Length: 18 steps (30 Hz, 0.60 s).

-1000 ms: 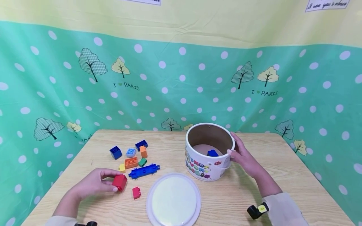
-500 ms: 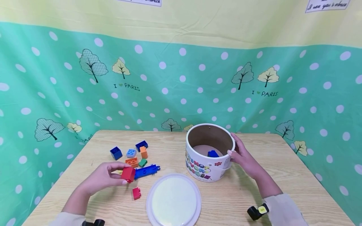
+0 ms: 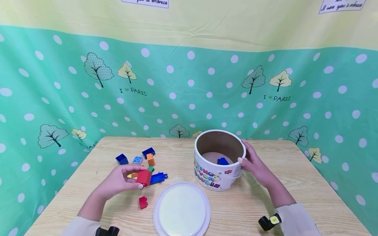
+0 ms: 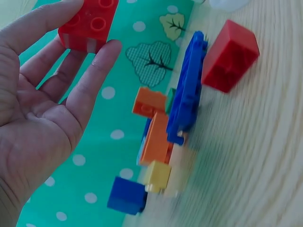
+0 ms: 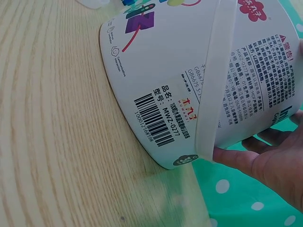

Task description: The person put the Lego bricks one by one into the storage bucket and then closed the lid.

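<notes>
My left hand (image 3: 116, 182) pinches a red building brick (image 3: 144, 178) between thumb and fingers, above the loose bricks; the left wrist view shows its studs (image 4: 98, 23). Under and behind it lie a long blue piece (image 3: 158, 178), a green brick (image 3: 151, 169) and a yellow brick (image 3: 132, 175), partly covered. A small red brick (image 3: 143, 202) lies nearer me. My right hand (image 3: 255, 167) grips the right rim of a round white bucket (image 3: 206, 172), thumb on the outside near the handle band (image 5: 220, 80). A blue brick (image 3: 222, 161) sits inside on the bucket floor.
A round white lid (image 3: 182, 209) lies flat at the front middle of the wooden table (image 3: 251, 209). Further back left are dark blue bricks (image 3: 122, 159), a light blue brick (image 3: 137, 159) and an orange brick (image 3: 150, 159). A polka-dot cloth (image 3: 189, 88) hangs behind.
My left hand has carried the red brick rightward and slightly away from me, over the other bricks. My right hand and the bucket have stayed in place.
</notes>
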Available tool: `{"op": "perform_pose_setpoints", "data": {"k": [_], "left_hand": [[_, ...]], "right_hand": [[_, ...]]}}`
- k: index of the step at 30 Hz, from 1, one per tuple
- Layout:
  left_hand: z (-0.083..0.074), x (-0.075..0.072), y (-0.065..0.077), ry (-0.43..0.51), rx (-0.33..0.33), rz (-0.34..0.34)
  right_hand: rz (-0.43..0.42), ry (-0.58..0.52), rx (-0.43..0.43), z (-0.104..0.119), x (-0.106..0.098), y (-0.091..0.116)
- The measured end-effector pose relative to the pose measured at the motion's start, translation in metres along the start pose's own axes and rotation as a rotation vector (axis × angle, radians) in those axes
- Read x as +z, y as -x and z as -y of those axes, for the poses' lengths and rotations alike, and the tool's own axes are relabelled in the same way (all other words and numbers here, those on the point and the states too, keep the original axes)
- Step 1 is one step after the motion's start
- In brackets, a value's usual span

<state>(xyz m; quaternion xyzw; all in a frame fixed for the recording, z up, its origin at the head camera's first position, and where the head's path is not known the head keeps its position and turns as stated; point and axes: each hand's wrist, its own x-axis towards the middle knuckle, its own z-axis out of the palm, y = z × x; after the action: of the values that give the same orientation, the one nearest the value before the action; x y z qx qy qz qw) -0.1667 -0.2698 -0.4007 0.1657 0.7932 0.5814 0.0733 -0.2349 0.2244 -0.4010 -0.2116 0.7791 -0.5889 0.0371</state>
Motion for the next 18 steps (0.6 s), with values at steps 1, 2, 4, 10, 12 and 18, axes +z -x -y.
{"op": "perform_pose_setpoints", "data": {"k": [1,2,4,10,12,18], "left_hand": [[-0.001,0.001,-0.002,0.005,0.005,0.005],[-0.001,0.003,-0.003,0.008,0.008,0.009],[-0.004,0.006,-0.006,0.008,0.007,0.014],[-0.014,0.015,-0.014,-0.017,0.027,0.007],[-0.017,0.019,-0.017,-0.022,0.038,0.006],[-0.029,0.032,-0.026,-0.011,0.076,0.018]], "right_hand": [[-0.001,0.0,0.001,0.0,0.0,0.0],[-0.002,0.0,0.003,-0.001,0.0,0.0],[-0.004,0.001,0.005,-0.001,0.0,0.0],[-0.01,0.0,0.005,-0.001,0.0,-0.001],[-0.008,-0.002,0.002,-0.001,0.0,-0.001],[-0.009,-0.002,0.01,0.0,0.001,0.0]]}}
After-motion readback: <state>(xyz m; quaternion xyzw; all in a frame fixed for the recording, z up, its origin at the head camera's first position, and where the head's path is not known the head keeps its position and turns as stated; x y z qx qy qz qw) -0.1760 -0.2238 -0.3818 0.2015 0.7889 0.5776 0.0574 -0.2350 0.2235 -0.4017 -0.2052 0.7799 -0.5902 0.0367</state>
